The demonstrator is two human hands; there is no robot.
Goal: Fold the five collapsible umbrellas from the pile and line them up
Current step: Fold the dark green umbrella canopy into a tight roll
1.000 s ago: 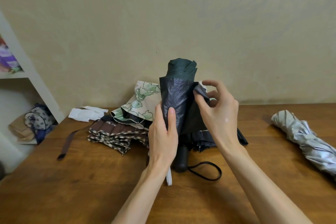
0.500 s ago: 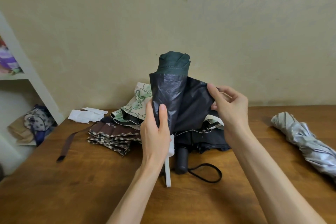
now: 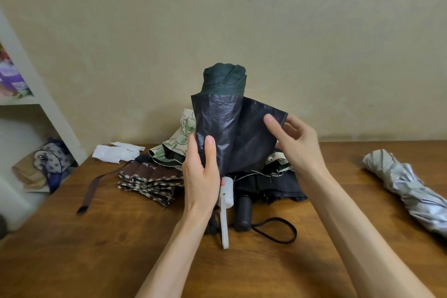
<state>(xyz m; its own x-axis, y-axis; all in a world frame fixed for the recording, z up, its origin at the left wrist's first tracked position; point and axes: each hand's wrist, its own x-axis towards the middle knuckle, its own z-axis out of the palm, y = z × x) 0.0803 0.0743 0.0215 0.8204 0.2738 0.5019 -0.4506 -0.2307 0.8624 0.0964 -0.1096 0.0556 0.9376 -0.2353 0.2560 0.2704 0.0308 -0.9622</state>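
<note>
I hold a dark green umbrella (image 3: 225,113) upright above the wooden table (image 3: 96,249); its black lining faces me and its white handle (image 3: 226,197) hangs below. My left hand (image 3: 202,174) grips the bundled canopy low down. My right hand (image 3: 294,143) pinches a black panel and holds it stretched out to the right. Behind lies the pile: a brown patterned umbrella (image 3: 150,180), a cream one with green leaves (image 3: 179,145), and a black one (image 3: 271,186) with a black handle (image 3: 243,213) and wrist loop. A rolled silver umbrella (image 3: 406,189) lies at the right.
White paper or cloth (image 3: 116,151) lies at the table's back left. A brown strap (image 3: 93,190) trails toward the front left. A white shelf unit (image 3: 36,94) with bags stands left of the table. A beige wall runs close behind.
My right hand has drawn the black panel outward to the right, spreading it flat. The umbrella has risen slightly, and my left hand has kept its grip.
</note>
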